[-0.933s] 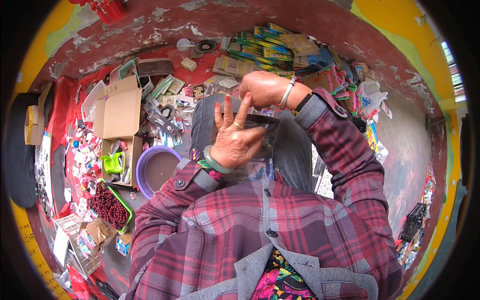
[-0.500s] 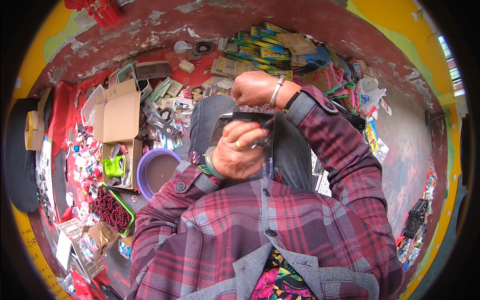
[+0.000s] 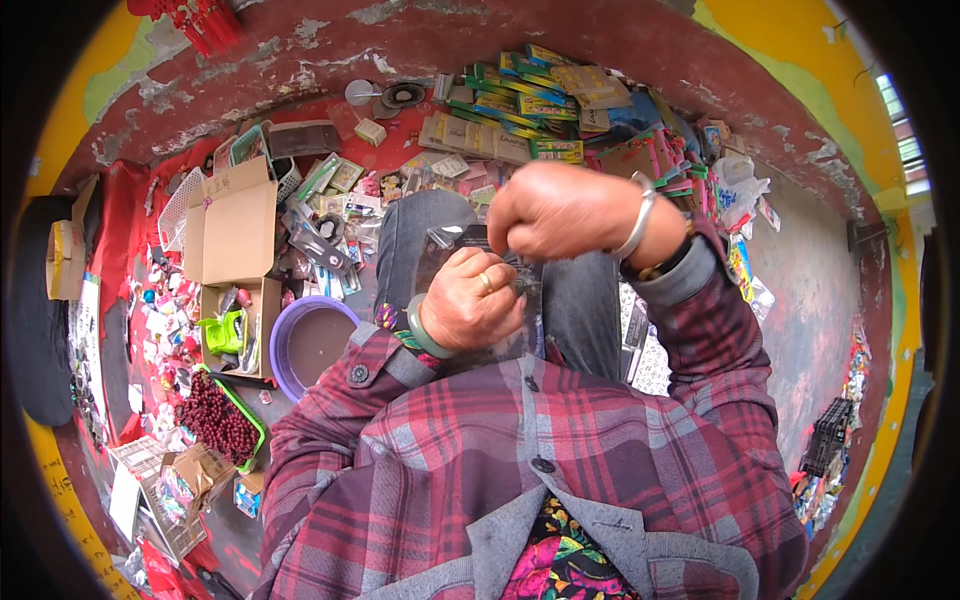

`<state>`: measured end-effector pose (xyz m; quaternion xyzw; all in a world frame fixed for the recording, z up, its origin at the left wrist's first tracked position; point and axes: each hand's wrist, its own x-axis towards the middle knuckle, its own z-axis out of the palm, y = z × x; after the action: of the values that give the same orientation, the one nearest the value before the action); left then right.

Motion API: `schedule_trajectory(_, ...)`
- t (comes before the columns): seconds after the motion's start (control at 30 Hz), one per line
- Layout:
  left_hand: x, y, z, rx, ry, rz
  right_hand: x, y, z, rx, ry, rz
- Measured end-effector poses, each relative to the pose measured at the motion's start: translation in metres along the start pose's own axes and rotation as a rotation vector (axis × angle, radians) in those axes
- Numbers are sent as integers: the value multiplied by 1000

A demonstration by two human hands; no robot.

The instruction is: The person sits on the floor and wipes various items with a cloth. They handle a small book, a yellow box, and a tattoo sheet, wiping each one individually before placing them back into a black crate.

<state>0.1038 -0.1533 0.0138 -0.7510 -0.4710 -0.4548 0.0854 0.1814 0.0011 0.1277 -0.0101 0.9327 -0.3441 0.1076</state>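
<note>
Over my lap, my left hand [image 3: 472, 303] is closed, fingers curled on a clear plastic bag [image 3: 468, 238] with a dark top band. The bag lies against my jeans [image 3: 408, 232], and its contents are mostly hidden under the hand. My right hand [image 3: 568, 210] hangs just above and to the right of the left one. Its fingers are pinched together and point down; whatever is between them is hidden. A silver bangle [image 3: 638, 218] circles the right wrist, and a pale bangle [image 3: 424, 328] the left.
To my left stand a purple basin [image 3: 290, 375], an open cardboard box [image 3: 232, 235] and a green tray [image 3: 250, 412] of dark red beads. Small packaged goods [image 3: 335, 240] lie beyond my left knee. Stacked colourful boxes [image 3: 520, 105] line the far wall.
My right hand has moved right and toward me, from beyond the bag's top to just above my left hand. My left fingers have curled in more tightly; the bag's top band has shifted.
</note>
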Motion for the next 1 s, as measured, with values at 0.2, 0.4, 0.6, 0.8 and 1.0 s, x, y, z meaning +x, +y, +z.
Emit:
schedule_trajectory(0.2, 0, 2, 4, 48, -13, 40, -10, 35, 59, -520, 264, 234)
schedule_trajectory(0.4, 2, -1, 3, 36, -15, -64, -36, 37, 72, -782, 422, 275)
schedule_trajectory(0.6, 0, -2, 7, 20, -7, -158, -52, 42, 72, -698, 396, 244)
schedule_trajectory(0.8, -2, -5, 8, -11, -5, -176, -46, 62, 85, -707, 521, 189)
schedule_trajectory(1.0, -4, -7, 9, -18, -18, -198, -38, 89, 70, -418, 585, 284)
